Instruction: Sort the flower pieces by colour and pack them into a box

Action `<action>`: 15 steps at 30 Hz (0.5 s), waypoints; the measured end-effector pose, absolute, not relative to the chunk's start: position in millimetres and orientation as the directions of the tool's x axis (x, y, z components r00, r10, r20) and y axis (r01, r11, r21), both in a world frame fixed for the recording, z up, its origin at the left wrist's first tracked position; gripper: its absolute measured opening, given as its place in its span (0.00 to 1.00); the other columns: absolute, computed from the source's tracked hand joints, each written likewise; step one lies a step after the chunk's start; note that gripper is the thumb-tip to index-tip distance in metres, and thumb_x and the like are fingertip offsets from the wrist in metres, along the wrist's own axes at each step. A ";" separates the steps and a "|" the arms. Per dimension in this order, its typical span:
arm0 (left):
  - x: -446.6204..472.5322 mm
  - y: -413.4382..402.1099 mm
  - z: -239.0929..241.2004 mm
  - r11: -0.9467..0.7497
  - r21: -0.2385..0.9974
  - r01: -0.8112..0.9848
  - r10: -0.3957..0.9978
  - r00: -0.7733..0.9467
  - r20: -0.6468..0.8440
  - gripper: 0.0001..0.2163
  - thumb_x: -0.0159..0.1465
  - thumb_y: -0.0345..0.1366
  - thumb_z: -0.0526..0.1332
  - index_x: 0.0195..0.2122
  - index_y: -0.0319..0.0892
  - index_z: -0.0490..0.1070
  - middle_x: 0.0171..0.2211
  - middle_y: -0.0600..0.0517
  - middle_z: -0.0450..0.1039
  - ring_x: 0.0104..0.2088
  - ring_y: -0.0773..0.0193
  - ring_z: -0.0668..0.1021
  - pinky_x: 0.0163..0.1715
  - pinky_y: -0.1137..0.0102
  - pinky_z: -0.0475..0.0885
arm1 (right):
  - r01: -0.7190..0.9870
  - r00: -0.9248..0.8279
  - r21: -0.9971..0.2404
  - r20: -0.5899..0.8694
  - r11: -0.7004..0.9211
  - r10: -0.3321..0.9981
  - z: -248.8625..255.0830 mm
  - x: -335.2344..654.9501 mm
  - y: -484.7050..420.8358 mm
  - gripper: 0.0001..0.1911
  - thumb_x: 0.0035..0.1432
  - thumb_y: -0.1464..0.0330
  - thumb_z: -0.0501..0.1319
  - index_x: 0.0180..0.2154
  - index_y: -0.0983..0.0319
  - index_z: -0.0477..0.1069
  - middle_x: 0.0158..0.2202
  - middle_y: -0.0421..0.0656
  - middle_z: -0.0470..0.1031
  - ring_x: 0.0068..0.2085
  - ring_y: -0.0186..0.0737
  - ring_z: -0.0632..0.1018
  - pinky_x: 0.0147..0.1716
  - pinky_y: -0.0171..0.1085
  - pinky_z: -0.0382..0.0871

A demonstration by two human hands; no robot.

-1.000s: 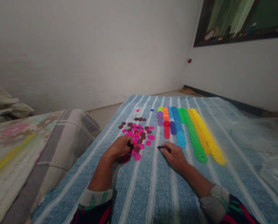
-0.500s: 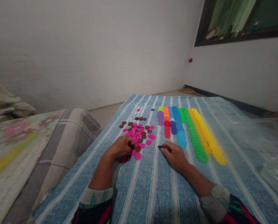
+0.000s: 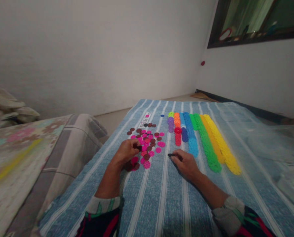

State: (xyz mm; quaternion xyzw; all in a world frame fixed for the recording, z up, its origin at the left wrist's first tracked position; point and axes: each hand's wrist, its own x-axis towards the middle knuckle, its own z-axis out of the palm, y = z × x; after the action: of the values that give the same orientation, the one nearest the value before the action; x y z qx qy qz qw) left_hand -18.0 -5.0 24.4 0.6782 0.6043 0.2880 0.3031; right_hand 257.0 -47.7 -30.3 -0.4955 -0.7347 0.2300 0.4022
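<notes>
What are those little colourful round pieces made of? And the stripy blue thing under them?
The discs look like plastic: bright even colours, notched edges, thin and flat. The blue cloth looks like woven fabric: matte, white stripes, faint weave, draped at its edges. I cannot be sure of either.

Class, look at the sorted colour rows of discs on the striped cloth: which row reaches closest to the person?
The yellow row, at the far right. Its near end runs further down the striped cloth than the green row beside it; the others stop much shorter.

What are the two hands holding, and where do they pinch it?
Right hand pinches a small dark disc by its rim, at the fingertips. Left hand pinches another dark piece at the pile's edge.
</notes>
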 end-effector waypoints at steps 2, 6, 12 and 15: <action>-15.7 -5.0 26.5 -0.089 0.759 0.645 0.996 0.067 0.060 0.06 0.43 0.27 0.58 0.23 0.41 0.69 0.22 0.55 0.70 0.25 0.65 0.71 0.28 0.70 0.65 | 0.543 -0.186 -0.734 0.368 0.408 0.911 -30.2 257.1 -47.7 0.08 0.58 0.66 0.57 0.31 0.61 0.73 0.25 0.39 0.72 0.27 0.35 0.72 0.29 0.33 0.60; -2.9 -6.7 30.1 -0.095 0.805 0.585 0.995 0.035 0.091 0.04 0.44 0.28 0.61 0.23 0.40 0.70 0.22 0.55 0.71 0.25 0.66 0.71 0.28 0.70 0.66 | 0.552 -0.180 -0.727 0.374 0.408 0.910 -30.1 257.2 -47.7 0.07 0.57 0.67 0.58 0.30 0.61 0.73 0.25 0.39 0.72 0.27 0.35 0.72 0.28 0.32 0.60; 32.1 -14.1 24.8 -0.061 0.929 0.364 0.997 0.058 0.043 0.05 0.44 0.28 0.63 0.23 0.39 0.69 0.22 0.56 0.70 0.24 0.69 0.70 0.26 0.72 0.65 | 0.547 -0.169 -0.730 0.384 0.410 0.908 -28.8 257.1 -48.3 0.07 0.57 0.67 0.58 0.30 0.61 0.73 0.24 0.38 0.71 0.26 0.34 0.70 0.28 0.32 0.60; 49.5 -17.6 19.5 -0.020 0.973 0.228 0.998 0.062 0.006 0.06 0.43 0.28 0.64 0.24 0.39 0.69 0.22 0.55 0.70 0.23 0.70 0.70 0.25 0.73 0.64 | 0.518 -0.181 -0.746 0.384 0.420 0.905 -27.6 256.7 -49.5 0.07 0.57 0.67 0.58 0.30 0.61 0.73 0.24 0.38 0.71 0.26 0.34 0.70 0.27 0.32 0.60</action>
State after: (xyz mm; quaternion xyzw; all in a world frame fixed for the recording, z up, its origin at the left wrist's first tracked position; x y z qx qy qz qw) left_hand 49.5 -17.6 19.5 0.5724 0.5355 0.4271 0.4508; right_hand 256.7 -49.5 -27.6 -0.4858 -0.7324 0.2328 0.4164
